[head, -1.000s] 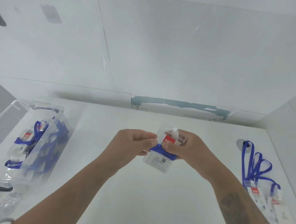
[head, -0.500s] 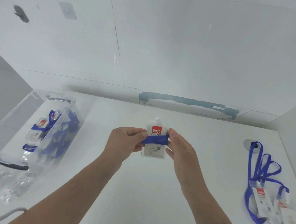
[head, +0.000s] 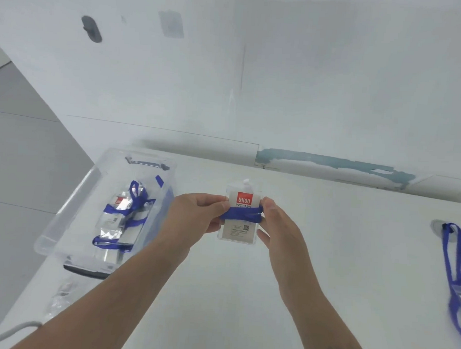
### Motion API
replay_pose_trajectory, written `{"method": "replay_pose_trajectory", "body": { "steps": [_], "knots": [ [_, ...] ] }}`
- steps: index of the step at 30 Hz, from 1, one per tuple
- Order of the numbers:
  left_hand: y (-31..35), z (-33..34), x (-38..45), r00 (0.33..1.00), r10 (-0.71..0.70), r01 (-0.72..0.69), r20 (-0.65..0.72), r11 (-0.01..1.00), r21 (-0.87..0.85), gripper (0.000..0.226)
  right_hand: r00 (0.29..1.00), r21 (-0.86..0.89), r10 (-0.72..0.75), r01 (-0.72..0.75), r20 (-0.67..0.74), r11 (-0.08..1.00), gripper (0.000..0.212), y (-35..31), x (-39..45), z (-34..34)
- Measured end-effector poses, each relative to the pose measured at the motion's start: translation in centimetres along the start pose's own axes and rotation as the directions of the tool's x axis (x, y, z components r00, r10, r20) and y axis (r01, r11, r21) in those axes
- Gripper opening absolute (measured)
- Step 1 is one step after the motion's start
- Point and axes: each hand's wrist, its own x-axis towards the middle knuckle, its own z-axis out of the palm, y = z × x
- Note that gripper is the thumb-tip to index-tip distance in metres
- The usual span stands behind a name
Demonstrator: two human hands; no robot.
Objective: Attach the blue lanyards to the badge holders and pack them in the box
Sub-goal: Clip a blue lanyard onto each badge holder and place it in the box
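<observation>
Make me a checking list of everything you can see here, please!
Surface: white table, plain.
Job's things: badge holder held upright above the table, blue lanyard wrapped across its middle; clear plastic box at left, already holding badge holders with lanyards; more blue lanyards with badge holders at the right edge.
Clutter: crinkled clear plastic wrappers in front of the box.
Hands: left hand and right hand pinch the wrapped holder by its two sides.
Cables: white cable at bottom left.
Surroundings: white wall with a teal strip, grey marks.
</observation>
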Motion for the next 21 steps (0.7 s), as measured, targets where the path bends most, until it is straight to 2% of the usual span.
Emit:
{"method": "replay_pose_trajectory", "body": {
  "steps": [3,8,12,16,21],
  "knots": [
    [-0.1,-4.4,0.9,1.0,0.003,-0.003,0.026,1.0,0.003,0.003,0.999,0.017,0.012,-0.011,-0.03,1.0,0.024,0.5,0.2,4.6],
    [-0.9,-13.1,3.5,0.997,-0.022,0.015,0.073,0.995,0.095,0.015,0.996,0.038,0.052,-0.05,-0.073,0.998,0.021,1.9,0.8,13.9],
    [-1.0,-18.0,4.8,0.997,-0.029,0.023,0.065,0.995,0.093,0.002,0.992,0.064,0.092,-0.087,-0.083,0.994,0.019,2.1,1.3,19.4],
    [-1.4,-20.5,6.0,0.999,-0.03,0.029,0.012,0.997,0.073,0.006,0.984,0.064,0.142,-0.136,-0.109,0.989,0.02,2.1,2.0,23.1],
    [-2.0,-21.5,7.1,0.995,-0.098,0.098,0.003,0.993,0.066,0.003,0.972,0.043,0.202,-0.198,-0.117,0.979,0.029,2.3,3.1,25.3]
  ]
}}
